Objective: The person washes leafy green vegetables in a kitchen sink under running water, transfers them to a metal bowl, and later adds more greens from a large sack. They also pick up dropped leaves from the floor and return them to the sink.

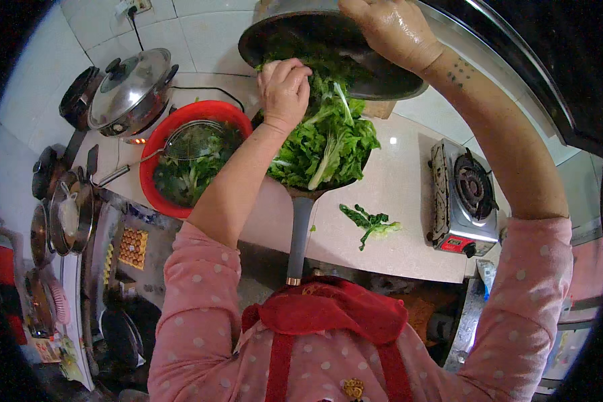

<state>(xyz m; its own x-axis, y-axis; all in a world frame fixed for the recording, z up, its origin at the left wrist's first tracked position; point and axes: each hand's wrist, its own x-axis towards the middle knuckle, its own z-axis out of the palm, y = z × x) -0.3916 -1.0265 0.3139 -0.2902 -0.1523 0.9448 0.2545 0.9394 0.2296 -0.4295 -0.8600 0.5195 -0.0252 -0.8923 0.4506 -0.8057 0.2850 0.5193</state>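
My right hand (389, 37) grips the rim of a large dark pot (407, 83), which is tilted with its mouth towards me. Leafy greens (331, 135) spill from the pot's mouth and heap up in a pan below. Of that pan, the grey handle (301, 231) shows most, pointing towards me. My left hand (285, 93) is at the pot's lower left rim, its fingers curled into the greens. The greens hide part of its grip.
A red basin (148, 176) of greens in water, with a wire skimmer (193, 140) across it, stands left. Behind it is a lidded pot (130, 95). A gas stove (465, 196) is at right. Loose leaves (369, 223) lie on the counter (407, 261). Eggs (132, 248) are lower left.
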